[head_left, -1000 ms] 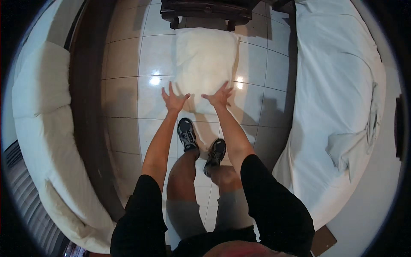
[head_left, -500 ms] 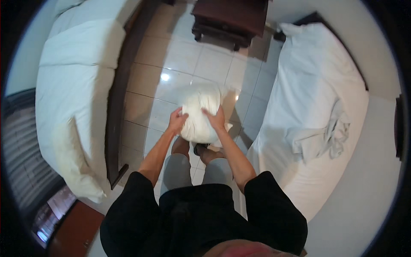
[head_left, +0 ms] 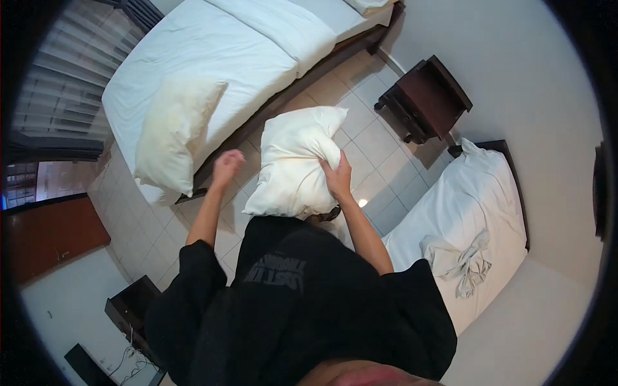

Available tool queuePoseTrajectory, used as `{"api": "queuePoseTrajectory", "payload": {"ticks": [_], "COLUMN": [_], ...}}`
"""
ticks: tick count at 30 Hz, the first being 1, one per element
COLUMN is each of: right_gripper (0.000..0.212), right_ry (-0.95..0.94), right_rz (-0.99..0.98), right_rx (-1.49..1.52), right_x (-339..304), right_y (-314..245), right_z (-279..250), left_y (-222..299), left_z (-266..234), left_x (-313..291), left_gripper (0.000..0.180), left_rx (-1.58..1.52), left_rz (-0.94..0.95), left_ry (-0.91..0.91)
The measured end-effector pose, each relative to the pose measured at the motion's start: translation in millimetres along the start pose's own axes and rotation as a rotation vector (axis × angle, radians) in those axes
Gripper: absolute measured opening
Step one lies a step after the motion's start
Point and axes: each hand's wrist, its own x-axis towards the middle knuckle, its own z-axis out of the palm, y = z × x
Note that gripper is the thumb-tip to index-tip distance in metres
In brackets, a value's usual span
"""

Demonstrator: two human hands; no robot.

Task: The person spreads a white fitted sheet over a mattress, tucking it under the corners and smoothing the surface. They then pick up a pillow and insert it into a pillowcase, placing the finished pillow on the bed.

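A cream-white pillow (head_left: pixel 293 174) hangs in front of my body, above the tiled floor. My right hand (head_left: pixel 336 175) grips its right edge, bunching the fabric under the fingers. My left hand (head_left: pixel 228 166) is off the pillow, in the air left of it, with nothing in it and its fingers loosely bent. Nearest to that hand on the left is a second cream pillow (head_left: pixel 177 138), lying on the near end of a white-sheeted bed (head_left: pixel 244 64).
A smaller bed (head_left: pixel 444 212) on the right holds a crumpled grey-white cloth (head_left: pixel 460 260). A dark wooden nightstand (head_left: pixel 428 100) stands between the beds by the wall. Dark curtains (head_left: pixel 58 145), a brown door (head_left: pixel 55 238) and a dark cabinet (head_left: pixel 132 309) with cables are at left.
My left hand has let go of the pillow and moved left. The right hand keeps its grip. My view has turned left toward the larger bed, and the pillow now shows broader.
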Motion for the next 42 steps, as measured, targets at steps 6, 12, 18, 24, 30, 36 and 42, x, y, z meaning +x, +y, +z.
{"api": "queuePoseTrajectory", "payload": {"ticks": [6,12,18,24,30,36,42], "right_gripper": [0.040,0.040,0.039,0.038,0.033,0.034,0.035], "right_ry": [0.062,0.341,0.581,0.819,0.877,1.051,1.349], "right_rz": [0.012,0.022,-0.009,-0.066,-0.266,-0.289,-0.413], "right_rx": [0.254,0.280,0.257,0.180,-0.064,0.004,0.164], "right_x": [-1,-2,9,20,16,21,2], "right_y": [-81,-99,-79,-101,-117,-118,-113], "right_z": [114,166,205,261,284,316,367], "left_y": [-30,-23,51,104,150,207,246], "left_z": [-229,-217,-192,-175,-157,-59,-19], "left_x": [112,148,94,114,212,273,337], "left_gripper": [0.080,0.093,0.066,0.059,0.052,0.044,0.046], "left_rx": [-0.701,-0.363,-0.173,-0.142,0.027,-0.082,-0.326], "left_rz": [-0.422,-0.643,-0.169,0.037,0.346,0.671,0.444], "left_ry": [0.971,1.206,0.411,-0.172,-0.556,-0.828,-1.147]}}
